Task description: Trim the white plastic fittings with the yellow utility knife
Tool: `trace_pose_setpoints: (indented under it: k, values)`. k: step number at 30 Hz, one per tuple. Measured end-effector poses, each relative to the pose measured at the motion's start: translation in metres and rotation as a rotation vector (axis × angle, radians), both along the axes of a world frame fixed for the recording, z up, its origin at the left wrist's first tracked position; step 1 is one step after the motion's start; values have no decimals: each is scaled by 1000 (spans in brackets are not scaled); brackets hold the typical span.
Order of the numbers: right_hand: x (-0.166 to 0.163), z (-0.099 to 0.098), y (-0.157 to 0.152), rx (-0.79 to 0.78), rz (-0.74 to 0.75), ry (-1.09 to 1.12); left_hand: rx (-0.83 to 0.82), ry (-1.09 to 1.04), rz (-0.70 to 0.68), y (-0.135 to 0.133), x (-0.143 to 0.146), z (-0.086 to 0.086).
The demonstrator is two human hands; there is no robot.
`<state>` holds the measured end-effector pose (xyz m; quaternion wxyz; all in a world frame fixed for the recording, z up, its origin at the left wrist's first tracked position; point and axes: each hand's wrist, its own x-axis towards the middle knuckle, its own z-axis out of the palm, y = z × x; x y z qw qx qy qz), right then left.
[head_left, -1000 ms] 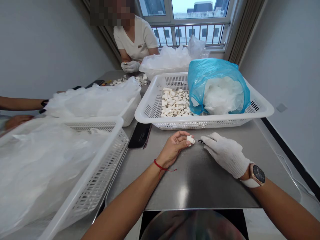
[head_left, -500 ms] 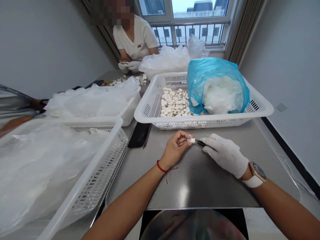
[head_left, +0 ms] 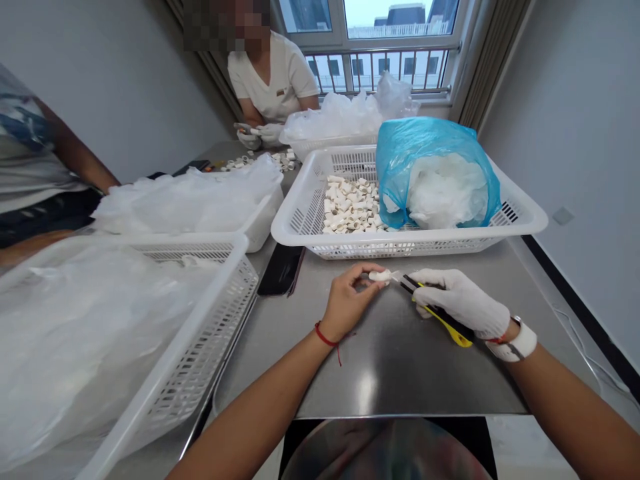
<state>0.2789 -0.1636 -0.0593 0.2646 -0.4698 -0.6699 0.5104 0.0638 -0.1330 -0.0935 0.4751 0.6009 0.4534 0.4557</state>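
My bare left hand [head_left: 350,300], with a red string at the wrist, pinches a small white plastic piece [head_left: 380,275] above the steel table [head_left: 395,363]. My right hand [head_left: 463,301], in a white knit glove, grips a yellow and black utility knife [head_left: 440,313]. The knife's blade tip touches the white piece. Just behind my hands stands a white basket [head_left: 400,243] holding several more white pieces [head_left: 350,205] and a blue bag [head_left: 435,170] of white material.
A black phone [head_left: 281,269] lies left of my hands. More white baskets [head_left: 200,313] lined with clear plastic sit at the left. A gloved person in white [head_left: 270,80] works at the far end; another person's arm [head_left: 75,157] shows at the left.
My right hand has rolled over, so the yellow knife handle now shows, and the blade has reached the white piece. The person at the left has leaned into view.
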Motion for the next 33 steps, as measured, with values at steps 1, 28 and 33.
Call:
trace_pose_setpoints:
  k: [1,28,33]
  values:
    - [0,-2,0,149,-49,-110,-79,-73,10,2,0,-1]
    - [-13,-9,-12,804,-106,-1098,-576,-583,-93,8,-1,-6]
    - [-14,-8,-12,769,-88,-1062,-571,-601,-99,8,-1,-5]
